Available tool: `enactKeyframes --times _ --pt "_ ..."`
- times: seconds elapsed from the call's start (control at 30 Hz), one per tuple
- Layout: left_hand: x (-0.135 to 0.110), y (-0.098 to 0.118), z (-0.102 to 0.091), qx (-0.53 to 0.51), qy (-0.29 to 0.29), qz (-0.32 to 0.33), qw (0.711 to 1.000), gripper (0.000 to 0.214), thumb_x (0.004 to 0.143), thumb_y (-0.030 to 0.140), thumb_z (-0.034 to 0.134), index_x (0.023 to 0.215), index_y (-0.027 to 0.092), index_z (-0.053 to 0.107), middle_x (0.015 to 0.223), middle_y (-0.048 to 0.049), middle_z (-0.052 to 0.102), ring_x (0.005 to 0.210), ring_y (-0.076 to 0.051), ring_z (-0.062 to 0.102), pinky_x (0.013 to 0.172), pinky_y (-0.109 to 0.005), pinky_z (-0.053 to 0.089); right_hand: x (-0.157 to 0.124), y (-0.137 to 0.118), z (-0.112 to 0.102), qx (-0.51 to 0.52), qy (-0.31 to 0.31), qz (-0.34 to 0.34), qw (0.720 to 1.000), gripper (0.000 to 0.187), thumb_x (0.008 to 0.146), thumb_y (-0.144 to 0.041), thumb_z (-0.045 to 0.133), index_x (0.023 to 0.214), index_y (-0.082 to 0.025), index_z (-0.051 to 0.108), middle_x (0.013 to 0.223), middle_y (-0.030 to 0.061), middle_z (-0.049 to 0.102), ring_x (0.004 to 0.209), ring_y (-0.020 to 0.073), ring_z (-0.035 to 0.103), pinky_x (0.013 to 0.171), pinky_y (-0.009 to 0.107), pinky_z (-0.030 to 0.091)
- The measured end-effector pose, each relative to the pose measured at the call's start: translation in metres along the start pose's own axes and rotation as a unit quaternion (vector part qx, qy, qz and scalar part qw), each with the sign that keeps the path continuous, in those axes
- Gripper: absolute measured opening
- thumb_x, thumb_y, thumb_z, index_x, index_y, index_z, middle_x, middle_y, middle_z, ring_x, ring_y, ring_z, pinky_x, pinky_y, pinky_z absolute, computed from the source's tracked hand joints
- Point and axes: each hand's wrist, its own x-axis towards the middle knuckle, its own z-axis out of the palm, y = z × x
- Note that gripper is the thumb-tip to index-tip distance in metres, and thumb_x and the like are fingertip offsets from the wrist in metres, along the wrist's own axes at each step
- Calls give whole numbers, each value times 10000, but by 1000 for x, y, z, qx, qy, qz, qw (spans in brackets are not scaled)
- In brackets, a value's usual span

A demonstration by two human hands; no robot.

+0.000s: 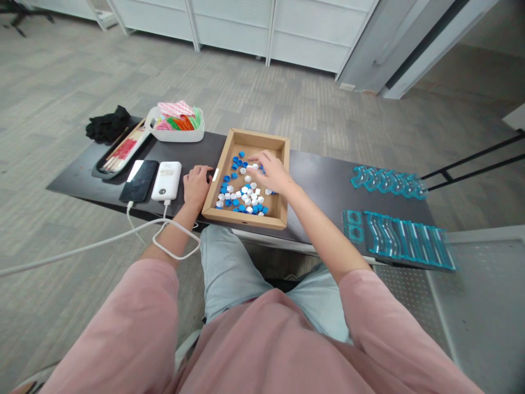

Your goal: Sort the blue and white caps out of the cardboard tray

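Note:
A shallow brown cardboard box (pixel 281 221) lies on the table, holding many small blue and white pieces (pixel 246 192) that look like little faceted blocks. My right hand (pixel 270 172) reaches over the box from the right. Its fingers are apart and curved down by a few white pieces; whether a fingertip touches one, I cannot tell. Outside the box's left wall, my left hand (pixel 196 183) rests on the table with fingers loosely spread and holds nothing visible. Its fingertips are beside a small black object (pixel 209 176), partly hidden against the box.
Left of the box are a white power bank (pixel 167 180), a phone (pixel 139 180), white cables (pixel 180 227), a dark tray (pixel 98 169), black cloth (pixel 107 126) and a white basket (pixel 176 135) of colourful strips. Clear blue plastic parts (pixel 404 238) lie at the table's right end.

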Motion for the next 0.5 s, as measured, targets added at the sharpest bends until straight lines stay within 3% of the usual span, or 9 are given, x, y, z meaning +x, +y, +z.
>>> enactKeyframes --times 0.07,0.13,0.37,0.5 --pt "0 0 0 0 -1 0 1000 404 1146 171 560 1492 251 755 1617 -187 704 1498 -426 625 1256 -565 451 8 -6 7 -25 -38 7 999 375 1204 -427 636 1509 -265 781 1540 155 758 1474 377 678 1268 559 538" --pt "0 1 -1 2 -2 1 1000 410 1145 169 559 1497 243 755 1624 -192 701 1506 -427 623 1255 -565 455 7 -3 6 -38 -36 26 998 378 1212 -371 593 1516 -250 784 1557 164 755 1514 383 669 1286 575 525" --pt "0 0 0 0 3 1 1000 406 1141 172 573 1488 258 766 1588 -186 714 1486 -430 633 1254 -562 462 -41 7 -16 -54 7 71 996 321 1202 -336 610 1421 -247 827 1449 149 780 1336 359 754 1236 545 517" --pt "0 2 -2 1 -7 -2 1000 410 1155 157 573 1510 232 763 1613 -202 699 1508 -429 626 1267 -556 458 -45 -15 -4 -55 -71 24 996 282 1211 -364 671 1414 -258 836 1455 137 794 1356 351 747 1212 515 521"
